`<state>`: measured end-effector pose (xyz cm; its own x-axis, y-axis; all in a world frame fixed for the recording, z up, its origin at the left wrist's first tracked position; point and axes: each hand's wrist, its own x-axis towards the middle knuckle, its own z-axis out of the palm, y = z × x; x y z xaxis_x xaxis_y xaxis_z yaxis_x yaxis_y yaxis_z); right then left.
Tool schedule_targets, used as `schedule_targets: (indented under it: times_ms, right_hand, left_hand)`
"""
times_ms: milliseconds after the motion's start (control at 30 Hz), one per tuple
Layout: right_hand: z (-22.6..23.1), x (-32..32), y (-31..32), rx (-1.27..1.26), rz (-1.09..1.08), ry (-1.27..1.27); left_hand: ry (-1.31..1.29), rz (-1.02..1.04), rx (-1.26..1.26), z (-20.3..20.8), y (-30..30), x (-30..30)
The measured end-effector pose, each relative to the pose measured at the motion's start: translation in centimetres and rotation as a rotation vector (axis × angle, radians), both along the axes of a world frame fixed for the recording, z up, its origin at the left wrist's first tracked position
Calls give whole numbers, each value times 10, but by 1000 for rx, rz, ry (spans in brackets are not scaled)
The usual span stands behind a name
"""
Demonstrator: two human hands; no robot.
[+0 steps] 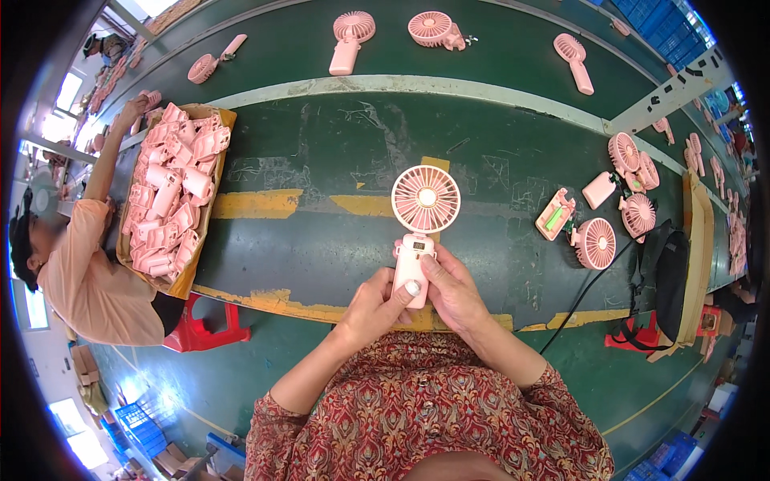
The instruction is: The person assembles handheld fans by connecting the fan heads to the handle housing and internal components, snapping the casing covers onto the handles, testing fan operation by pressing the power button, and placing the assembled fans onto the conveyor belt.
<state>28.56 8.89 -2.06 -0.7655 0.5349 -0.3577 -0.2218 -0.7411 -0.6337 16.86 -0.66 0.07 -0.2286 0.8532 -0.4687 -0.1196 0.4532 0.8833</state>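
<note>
A pink handheld fan [412, 268] stands out upright before me, its round grille at the top and a small dark display on the handle. My left hand [373, 309] closes round the handle's left and lower side, with the thumb laid across its front. From the other side my right hand [455, 293] grips the same handle, its thumb near the display. Whether the blades turn I cannot tell. To the right on the bench lie an opened handle shell [556, 214] with a green part inside, a closed pink handle [599, 190] and several fan heads [596, 244].
At left a cardboard box [210, 232] brims with pink shells. Beside it sits a co-worker [100, 272], arm stretched toward the conveyor. Fans [345, 52] lie on the green belt beyond a pale rail [449, 85]. A black bag [666, 264] and cable [589, 289] are at right.
</note>
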Motion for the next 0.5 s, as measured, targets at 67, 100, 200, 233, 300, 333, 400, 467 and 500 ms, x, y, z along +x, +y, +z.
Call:
schedule_targets:
  times_ms: [67,100,200,233,300,333,400,467,500]
  right_hand:
    - [1,-1,-2,-11,-24,104]
    - [3,-1,0,-8,-19,102]
    - [11,1,2,89,19,108]
    - [15,1,2,118,18,86]
    - [21,1,1,146,22,62]
    - [23,2,0,133,18,51]
    - [25,2,-1,120,15,39]
    - [25,3,-2,91,-9,71]
    - [25,2,-1,91,-10,69]
  left_hand:
    - [-81,-60,-10,-4,0,-6]
    - [-162,-127,-22,-5,0,-8]
    - [1,-109,153,0,0,-4]
    - [-2,-105,153,3,0,-2]
    - [277,-129,185,8,-1,2]
    - [276,-125,186,9,-1,2]
    - [357,-150,183,10,-2,3]
    - [407,-162,195,12,-2,2]
    - [459,-177,206,12,-1,2]
